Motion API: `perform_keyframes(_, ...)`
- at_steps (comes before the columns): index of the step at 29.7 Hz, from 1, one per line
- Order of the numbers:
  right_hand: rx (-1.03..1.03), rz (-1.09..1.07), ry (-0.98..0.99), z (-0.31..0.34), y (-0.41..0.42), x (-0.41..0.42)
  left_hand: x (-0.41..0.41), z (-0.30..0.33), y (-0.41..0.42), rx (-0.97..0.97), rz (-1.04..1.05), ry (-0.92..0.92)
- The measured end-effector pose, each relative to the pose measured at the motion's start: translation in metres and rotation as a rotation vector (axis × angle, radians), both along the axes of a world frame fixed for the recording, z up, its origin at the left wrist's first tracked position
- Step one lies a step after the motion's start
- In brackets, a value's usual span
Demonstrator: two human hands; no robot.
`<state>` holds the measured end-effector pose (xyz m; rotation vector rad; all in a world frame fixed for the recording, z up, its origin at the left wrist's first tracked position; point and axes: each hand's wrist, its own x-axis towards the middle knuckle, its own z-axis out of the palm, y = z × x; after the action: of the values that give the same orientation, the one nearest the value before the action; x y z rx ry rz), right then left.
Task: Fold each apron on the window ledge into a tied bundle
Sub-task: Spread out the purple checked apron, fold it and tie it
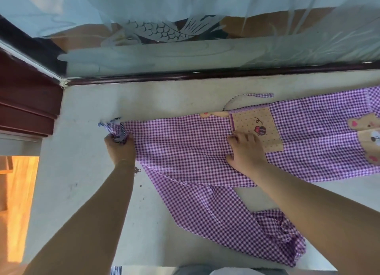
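Note:
A purple-and-white checked apron [185,143] lies spread across the pale window ledge [86,172], folded lengthwise, with a tan pocket [255,122] showing a bee and bear patches at the right. My left hand [120,149] grips the apron's left end, where a striped strap [115,128] bunches. My right hand [245,151] presses flat on the cloth beside the pocket. A thin strap [255,95] loops behind the apron. One sleeve-like part [267,229] trails toward the ledge's front edge.
A frosted window [185,38] with a fish pattern and a dark red frame [205,75] bounds the ledge at the back. A dark wooden wall corner [26,102] stands at the left. The floor [18,202] shows below the ledge's left edge.

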<state>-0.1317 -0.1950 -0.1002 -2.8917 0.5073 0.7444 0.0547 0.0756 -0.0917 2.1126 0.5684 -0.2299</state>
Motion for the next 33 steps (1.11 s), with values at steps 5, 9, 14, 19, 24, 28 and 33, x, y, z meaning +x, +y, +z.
perform_keyframes(5,0.090,-0.177,-0.001,-0.002,0.012,0.006,0.047,0.017,-0.003,-0.143,0.015,0.047)
perform_keyframes(9,0.059,-0.162,-0.008,0.004,0.022,0.005,0.023,0.004,0.007,-0.263,0.012,0.333)
perform_keyframes(14,0.213,-0.024,0.131,0.002,0.042,-0.001,-0.029,-0.012,0.012,0.074,-0.251,0.358)
perform_keyframes(19,0.206,-0.077,0.186,-0.007,0.045,0.005,-0.050,-0.003,0.012,0.106,-0.530,0.490)
perform_keyframes(24,0.202,-0.081,0.171,-0.007,0.047,0.006,-0.064,-0.002,0.022,0.028,-0.354,0.318)
perform_keyframes(28,0.183,-0.076,0.151,-0.009,0.048,0.005,-0.085,0.002,0.045,-0.035,-0.112,0.189)
perform_keyframes(33,0.177,-0.066,0.148,-0.009,0.052,0.002,-0.123,-0.010,0.067,-0.003,0.004,0.341)
